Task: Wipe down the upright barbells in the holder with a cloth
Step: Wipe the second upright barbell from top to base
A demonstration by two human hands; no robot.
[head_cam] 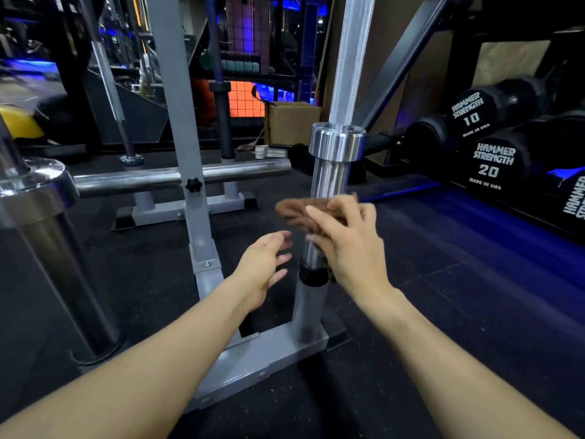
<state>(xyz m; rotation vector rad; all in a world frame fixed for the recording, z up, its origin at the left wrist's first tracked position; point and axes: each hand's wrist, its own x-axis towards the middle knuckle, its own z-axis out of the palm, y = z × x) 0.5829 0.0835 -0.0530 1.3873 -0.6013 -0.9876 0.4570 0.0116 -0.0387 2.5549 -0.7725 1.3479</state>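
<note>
The right hand (345, 245) is pressing a brown cloth (304, 213) around the lower sleeve of the upright barbell (335, 160), fingers curled over the fabric, just above the grey holder (285, 353) on the floor. The left hand (266, 264) is hovering beside the bar, fingers spread and holding nothing. Judging by this, wiping is underway low down; the knurled shaft above and another barbell (41, 210) at left likely remain. Dumbbells (487, 166) are crowding the right side
</note>
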